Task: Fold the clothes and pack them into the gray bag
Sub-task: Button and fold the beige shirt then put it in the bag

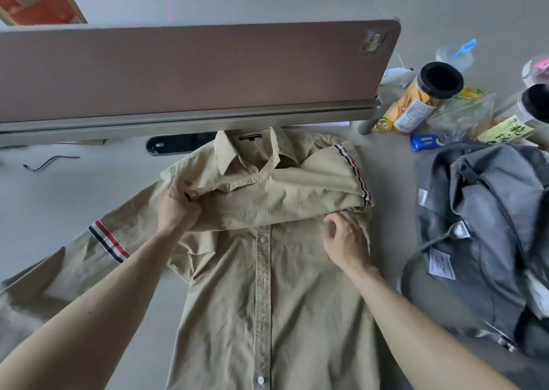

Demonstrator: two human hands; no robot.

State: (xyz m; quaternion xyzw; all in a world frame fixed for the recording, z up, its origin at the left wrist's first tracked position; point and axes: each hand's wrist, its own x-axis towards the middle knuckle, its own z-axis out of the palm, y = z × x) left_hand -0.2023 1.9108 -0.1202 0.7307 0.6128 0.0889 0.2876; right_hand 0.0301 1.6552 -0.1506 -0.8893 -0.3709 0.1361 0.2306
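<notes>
A beige button-up shirt [267, 285] lies face up on the pale desk, collar toward the divider. Its right sleeve, with a red, white and navy stripe band, is folded across the chest. The other sleeve stretches out to the left, showing the same stripe band. My left hand [178, 208] pinches the cuff end of the folded sleeve near the shirt's left shoulder. My right hand [344, 241] rests on the shirt's right edge, fingers curled at the fold below the sleeve. The gray bag [475, 226] lies slumped on the desk to the right of the shirt.
A brown desk divider [193, 71] runs across just behind the collar. Black-lidded jars [427, 92], plastic bags and a blue packet [424, 143] crowd the back right corner. A thin black cable [50, 162] lies at the left, and a black slot [178, 146] sits under the divider.
</notes>
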